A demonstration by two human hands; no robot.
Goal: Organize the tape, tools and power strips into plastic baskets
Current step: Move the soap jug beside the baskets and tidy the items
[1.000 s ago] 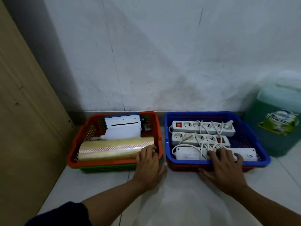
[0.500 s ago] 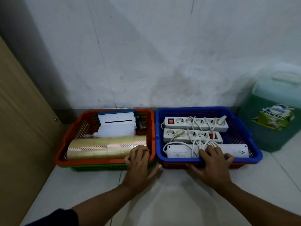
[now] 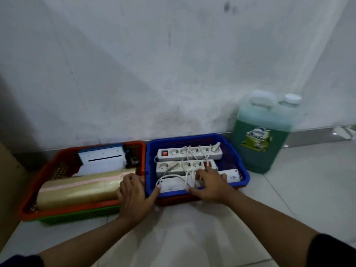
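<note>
Final tidying step. Left hand (image 3: pixel 133 195) fingers curled over red basket (image 3: pixel 48 172) rim beside tape roll (image 3: pixel 81 187). Right hand (image 3: pixel 210 185) fingers spread, pressing nearest power strip (image 3: pixel 173 185) inside blue basket (image 3: pixel 242 168) — next: tuck loose cords, release.

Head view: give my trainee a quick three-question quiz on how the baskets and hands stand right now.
1. True or false: the blue basket holds three white power strips.
2. Which basket holds the tape roll? A) blue basket B) orange basket C) neither
3. Fill in: the jug of green liquid stands to the ___ of the blue basket.

Key:
1. True.
2. B; the left hand rests at its near right corner, the right hand on the strips.
3. Right.
</note>
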